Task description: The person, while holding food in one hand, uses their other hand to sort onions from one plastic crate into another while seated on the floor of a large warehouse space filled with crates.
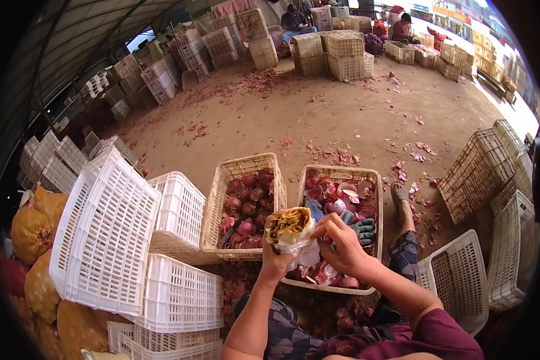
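My left hand [273, 258] holds a filled wrap [292, 231] in a clear plastic bag, its open top showing a chopped filling. My right hand [339, 243] pinches the bag and wrapper at the right side of it. Beneath my hands stands a plastic crate [378, 198] with red onions, loose skins and cut pieces. A dark glove with grey-green fingers [363, 230] lies in it, near a blue thing I cannot make out. Left of it, another crate [216, 198] holds whole red onions [248, 208]; a dark-handled tool, perhaps a knife [229, 234], lies on them.
White crates [112, 234] are stacked at my left beside filled orange mesh sacks [30, 234]. More crates [477, 171] stand at the right. Onion skins litter the floor [261, 121]. Two people [294, 22] sit among crates at the back. My shoe [399, 193] is right of the onion crate.
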Action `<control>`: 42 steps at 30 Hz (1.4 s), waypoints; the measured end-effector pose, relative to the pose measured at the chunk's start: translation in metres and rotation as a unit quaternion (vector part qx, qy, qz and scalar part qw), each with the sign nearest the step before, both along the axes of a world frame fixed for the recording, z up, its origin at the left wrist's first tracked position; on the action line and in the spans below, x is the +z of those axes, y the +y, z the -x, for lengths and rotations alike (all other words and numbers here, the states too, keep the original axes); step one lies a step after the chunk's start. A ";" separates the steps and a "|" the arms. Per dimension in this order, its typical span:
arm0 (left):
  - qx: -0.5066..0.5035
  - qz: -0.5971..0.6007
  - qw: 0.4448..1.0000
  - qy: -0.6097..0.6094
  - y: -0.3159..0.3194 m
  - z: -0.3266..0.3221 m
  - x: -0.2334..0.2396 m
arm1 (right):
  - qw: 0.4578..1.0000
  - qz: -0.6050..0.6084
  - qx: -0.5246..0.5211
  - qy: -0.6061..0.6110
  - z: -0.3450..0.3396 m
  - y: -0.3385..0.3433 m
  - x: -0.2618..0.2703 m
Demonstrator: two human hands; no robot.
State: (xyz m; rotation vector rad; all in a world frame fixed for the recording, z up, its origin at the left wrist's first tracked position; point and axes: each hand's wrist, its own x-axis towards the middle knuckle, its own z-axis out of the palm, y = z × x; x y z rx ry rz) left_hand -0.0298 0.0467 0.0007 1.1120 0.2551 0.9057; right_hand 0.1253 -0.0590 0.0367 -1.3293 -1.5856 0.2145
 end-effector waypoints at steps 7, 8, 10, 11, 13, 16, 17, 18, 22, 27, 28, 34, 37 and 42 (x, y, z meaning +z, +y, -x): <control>-0.051 -0.108 0.993 0.020 -0.013 -0.003 0.014 | 0.924 0.119 0.061 0.359 -0.017 -0.004 0.006; -0.047 -0.132 0.989 0.039 -0.015 -0.003 0.014 | 0.925 0.128 0.086 0.346 -0.020 -0.003 0.006; -0.051 -0.164 0.984 0.054 -0.018 -0.004 0.012 | 0.920 0.146 0.123 0.342 -0.028 -0.006 0.008; -0.050 -0.190 0.979 0.054 -0.019 -0.006 0.013 | 0.913 0.158 0.135 0.352 -0.032 -0.009 0.008; -0.041 -0.237 0.969 0.058 -0.020 -0.005 0.014 | 0.907 0.192 0.146 0.345 -0.035 -0.009 0.008; -0.021 -0.316 0.947 0.056 -0.022 -0.010 0.015 | 0.911 0.238 0.133 0.309 -0.041 -0.011 0.010; -0.017 -0.337 0.940 0.052 -0.022 -0.012 0.016 | 0.915 0.238 0.130 0.298 -0.042 -0.012 0.011; -0.017 -0.346 0.936 0.061 -0.022 -0.013 0.015 | 0.919 0.238 0.126 0.288 -0.043 -0.013 0.013; -0.011 -0.346 0.936 0.066 -0.028 -0.013 0.021 | 0.906 0.218 0.167 0.323 -0.045 -0.018 0.020; -0.019 -0.348 0.936 0.050 -0.032 -0.011 0.018 | 0.942 0.232 0.161 0.182 -0.050 -0.021 0.032; -0.020 -0.357 0.932 0.054 -0.032 -0.011 0.018 | 0.961 0.205 0.143 0.123 -0.050 -0.020 0.032; -0.017 -0.360 0.931 0.051 -0.039 -0.010 0.017 | 0.979 0.183 0.092 0.014 -0.048 -0.015 0.025; -0.015 -0.386 0.920 0.067 -0.043 -0.013 0.023 | 0.975 0.203 0.083 0.025 -0.052 -0.016 0.014; -0.056 -0.305 0.950 0.048 -0.050 -0.017 0.015 | 0.970 0.200 0.110 0.078 -0.057 -0.018 -0.005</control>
